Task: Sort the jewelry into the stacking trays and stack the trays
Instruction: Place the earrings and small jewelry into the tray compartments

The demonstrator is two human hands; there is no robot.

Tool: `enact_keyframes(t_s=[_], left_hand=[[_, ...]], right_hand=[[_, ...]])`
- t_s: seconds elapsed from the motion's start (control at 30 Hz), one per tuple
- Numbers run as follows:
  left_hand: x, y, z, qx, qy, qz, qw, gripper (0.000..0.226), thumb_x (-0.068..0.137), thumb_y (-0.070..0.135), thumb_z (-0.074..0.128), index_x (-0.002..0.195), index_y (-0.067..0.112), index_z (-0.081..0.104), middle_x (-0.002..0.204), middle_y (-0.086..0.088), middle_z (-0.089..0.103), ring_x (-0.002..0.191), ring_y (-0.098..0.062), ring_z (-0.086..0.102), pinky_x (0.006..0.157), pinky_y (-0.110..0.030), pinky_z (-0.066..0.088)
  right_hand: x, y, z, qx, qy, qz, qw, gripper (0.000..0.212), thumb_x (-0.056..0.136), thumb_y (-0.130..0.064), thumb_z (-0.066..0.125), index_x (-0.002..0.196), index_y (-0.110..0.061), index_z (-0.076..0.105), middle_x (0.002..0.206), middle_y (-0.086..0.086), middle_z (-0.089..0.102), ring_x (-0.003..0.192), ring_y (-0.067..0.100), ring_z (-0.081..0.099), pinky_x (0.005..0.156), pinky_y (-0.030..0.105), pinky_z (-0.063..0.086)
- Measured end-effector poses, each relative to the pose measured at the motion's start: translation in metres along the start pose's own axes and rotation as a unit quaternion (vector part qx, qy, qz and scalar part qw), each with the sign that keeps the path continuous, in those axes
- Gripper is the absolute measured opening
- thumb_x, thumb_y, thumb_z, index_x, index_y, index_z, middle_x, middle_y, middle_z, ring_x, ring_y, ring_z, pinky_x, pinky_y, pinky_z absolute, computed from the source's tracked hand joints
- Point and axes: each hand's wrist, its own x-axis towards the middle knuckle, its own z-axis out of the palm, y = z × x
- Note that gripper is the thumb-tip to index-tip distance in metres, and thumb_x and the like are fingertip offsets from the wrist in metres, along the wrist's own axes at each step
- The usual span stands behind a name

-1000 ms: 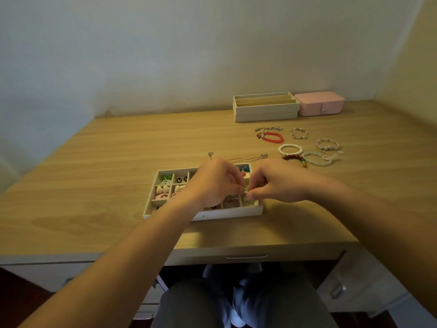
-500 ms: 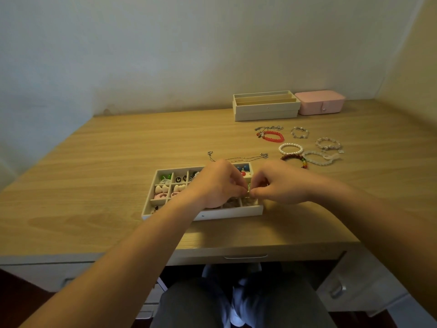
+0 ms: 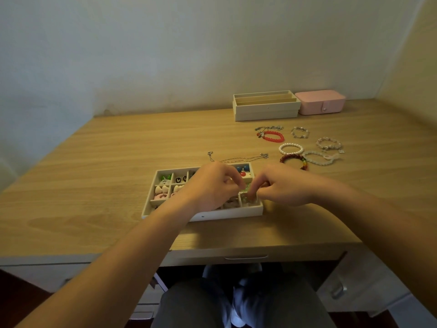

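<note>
Both forearms are bare from the lower corners of the frame up to the left hand (image 3: 212,188) and right hand (image 3: 286,188). At lower centre, dark grey trousers (image 3: 182,304) cover the thighs. Between them is a blurred blue-white patch (image 3: 237,301).

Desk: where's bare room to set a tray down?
Free: desk left of the divided tray, and the strip between necklace and stacked trays. Crowded: bracelets at right; left hand and right hand over the divided tray.
</note>
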Motion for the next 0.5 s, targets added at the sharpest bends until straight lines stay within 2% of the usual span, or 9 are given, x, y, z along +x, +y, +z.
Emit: enact_keyframes(t_s=[0.03,0.1,0.17,0.3,0.43,0.5], left_hand=[[-0.0021,0.0012,-0.0006,0.000,-0.008,0.001,1.000,0.021,0.092,0.017,0.062,0.086,0.030,0.077,0.085,0.006,0.068,0.073,-0.001,0.062,0.065,-0.023,0.051],[-0.0063,0.0042,0.0000,0.007,-0.023,-0.001,1.000,0.022,0.094,0.019,0.061,0.087,0.031,0.077,0.076,0.016,0.061,0.057,0.005,0.053,0.051,-0.013,0.037],[-0.0082,0.0054,0.0020,0.026,-0.026,-0.004,0.999,0.021,0.094,0.021,0.060,0.088,0.034,0.075,0.074,0.020,0.055,0.059,0.003,0.051,0.054,-0.017,0.036],[-0.0094,0.0047,0.0052,0.057,-0.023,-0.010,0.998,0.022,0.093,0.023,0.059,0.090,0.040,0.072,0.073,0.017,0.056,0.066,-0.003,0.053,0.060,-0.025,0.039],[-0.0100,0.0077,0.0064,0.080,-0.040,-0.010,0.996,0.023,0.093,0.023,0.059,0.099,0.037,0.076,0.074,0.015,0.059,0.071,-0.010,0.059,0.068,-0.029,0.051],[-0.0094,0.0087,0.0081,0.093,-0.044,-0.005,0.995,0.023,0.093,0.024,0.059,0.101,0.037,0.077,0.078,0.015,0.060,0.075,-0.010,0.059,0.070,-0.030,0.052]], right_hand=[[-0.0002,-0.0001,-0.0002,-0.002,-0.003,0.000,1.000,0.028,0.099,-0.014,0.055,0.113,-0.024,0.078,0.105,-0.011,0.072,0.096,0.002,0.063,0.088,0.020,0.053],[-0.0005,-0.0009,-0.0012,-0.005,-0.004,0.002,1.000,0.028,0.099,-0.014,0.055,0.111,-0.023,0.078,0.100,-0.012,0.071,0.094,0.002,0.063,0.086,0.019,0.054],[-0.0006,-0.0014,-0.0026,-0.008,0.002,0.001,1.000,0.027,0.099,-0.015,0.055,0.109,-0.023,0.079,0.096,-0.015,0.069,0.092,0.001,0.062,0.081,0.016,0.051],[-0.0021,-0.0001,-0.0034,-0.009,0.008,-0.004,1.000,0.027,0.099,-0.014,0.055,0.110,-0.023,0.078,0.095,-0.017,0.067,0.091,-0.001,0.061,0.075,0.012,0.046],[-0.0038,0.0013,-0.0032,-0.006,-0.002,-0.002,1.000,0.028,0.099,-0.012,0.054,0.111,-0.023,0.077,0.103,-0.012,0.069,0.096,0.000,0.061,0.077,0.012,0.047],[-0.0034,0.0018,-0.0030,-0.008,0.003,-0.001,1.000,0.028,0.099,-0.013,0.055,0.110,-0.024,0.077,0.103,-0.013,0.068,0.096,0.000,0.061,0.079,0.014,0.048]])
